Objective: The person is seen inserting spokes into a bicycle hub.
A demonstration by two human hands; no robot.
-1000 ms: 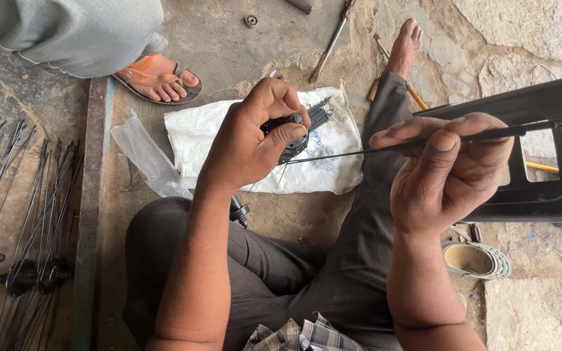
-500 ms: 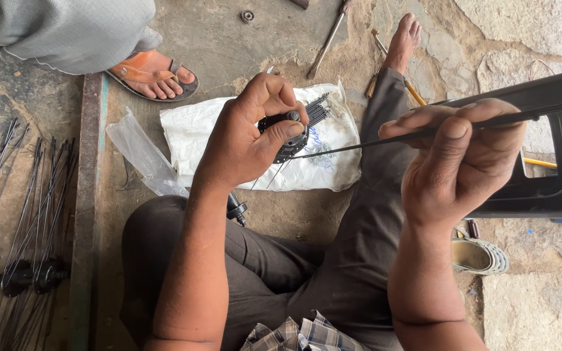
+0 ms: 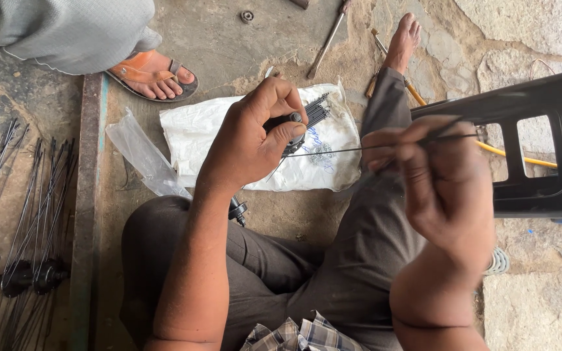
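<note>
On the stone floor (image 3: 229, 39), above my crossed legs, I have both hands up and busy. My left hand (image 3: 252, 140) sits near centre, clenched around a small black hub (image 3: 292, 130), thumb and forefinger pinching it from either side. A thin spoke (image 3: 346, 150) runs out of that hub toward three o'clock, straight into my right hand (image 3: 440, 185), which is blurred but has its fingers closed on the spoke's far end.

Under the left hand lies a white plastic bag (image 3: 203, 133) spread flat on the floor, with a bundle of loose dark spokes (image 3: 319, 108) resting on it just at one o'clock from the hub. A clear plastic sleeve (image 3: 141, 156) lies at nine o'clock from the bag, touching its edge.

At three o'clock stands a black plastic frame (image 3: 541, 188), and a yellow-handled tool (image 3: 508, 153) passes behind it. At eleven o'clock another person's sandalled foot (image 3: 154, 75) rests on the floor. At the far nine o'clock edge, hubs already laced with spokes (image 3: 27, 276) lie in a row.
</note>
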